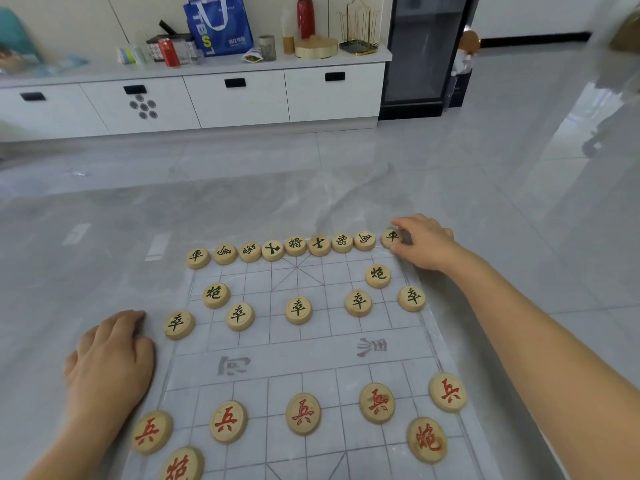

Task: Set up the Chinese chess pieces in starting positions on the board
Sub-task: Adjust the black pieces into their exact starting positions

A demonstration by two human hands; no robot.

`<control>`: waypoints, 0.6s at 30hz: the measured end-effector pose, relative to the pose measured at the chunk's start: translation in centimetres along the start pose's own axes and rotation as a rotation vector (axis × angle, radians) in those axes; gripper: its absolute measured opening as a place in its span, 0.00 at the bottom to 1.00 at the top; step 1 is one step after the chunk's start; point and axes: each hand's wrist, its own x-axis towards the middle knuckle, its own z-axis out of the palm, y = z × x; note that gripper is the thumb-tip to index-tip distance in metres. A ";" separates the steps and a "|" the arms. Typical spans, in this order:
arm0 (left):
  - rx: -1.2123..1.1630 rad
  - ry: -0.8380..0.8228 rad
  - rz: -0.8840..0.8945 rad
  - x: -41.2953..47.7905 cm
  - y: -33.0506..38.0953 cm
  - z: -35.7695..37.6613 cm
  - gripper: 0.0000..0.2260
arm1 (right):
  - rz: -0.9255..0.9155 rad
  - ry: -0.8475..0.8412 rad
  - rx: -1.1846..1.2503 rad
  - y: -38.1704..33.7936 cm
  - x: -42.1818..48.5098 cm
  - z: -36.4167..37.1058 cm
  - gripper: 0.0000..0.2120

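A clear plastic chess board (pixel 304 355) lies on the grey floor. Round wooden pieces with dark characters fill its far rows, and pieces with red characters stand in the near rows. My right hand (pixel 424 242) reaches to the far right corner and pinches the dark chariot piece (pixel 391 236) at the end of the back row. My left hand (pixel 110 362) rests palm down on the floor beside the board's left edge, fingers loosely curled, close to the leftmost dark soldier piece (pixel 178 324).
A low white cabinet (pixel 194 98) runs along the back wall, carrying a blue bag (pixel 218 24), a red can (pixel 169 53) and other clutter. A black glass-door fridge (pixel 420 53) stands to its right. Grey tiled floor surrounds the board.
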 end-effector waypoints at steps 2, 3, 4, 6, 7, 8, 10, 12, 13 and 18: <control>0.003 -0.002 0.000 0.0 0.0 0.0 0.23 | 0.037 0.043 0.011 -0.2 0.0 0.1 0.25; 0.006 -0.006 0.001 0.0 0.0 0.0 0.23 | 0.041 0.057 0.006 -0.3 0.0 0.3 0.24; 0.009 -0.010 0.002 0.1 0.0 0.0 0.23 | 0.038 0.058 0.003 -0.3 0.0 0.4 0.22; 0.007 -0.011 0.000 0.1 -0.1 0.1 0.23 | 0.030 0.042 0.019 -0.2 0.0 0.5 0.19; 0.005 -0.010 -0.002 0.1 -0.1 0.1 0.23 | 0.027 0.035 0.030 0.0 0.0 0.5 0.19; 0.005 -0.010 -0.004 0.1 -0.1 0.1 0.23 | 0.023 0.030 0.037 0.1 0.0 0.4 0.18; 0.007 -0.011 -0.004 0.1 -0.1 0.0 0.23 | 0.019 0.028 0.038 0.2 0.1 0.4 0.18; 0.006 -0.010 -0.001 0.1 0.0 0.0 0.23 | 0.015 0.022 0.022 0.1 0.2 0.4 0.20; 0.004 -0.009 -0.001 0.1 0.0 0.0 0.23 | 0.017 0.015 0.009 0.1 0.2 0.3 0.21; 0.006 -0.015 -0.004 0.1 0.0 0.0 0.23 | -0.018 0.074 0.031 -1.7 0.1 0.5 0.33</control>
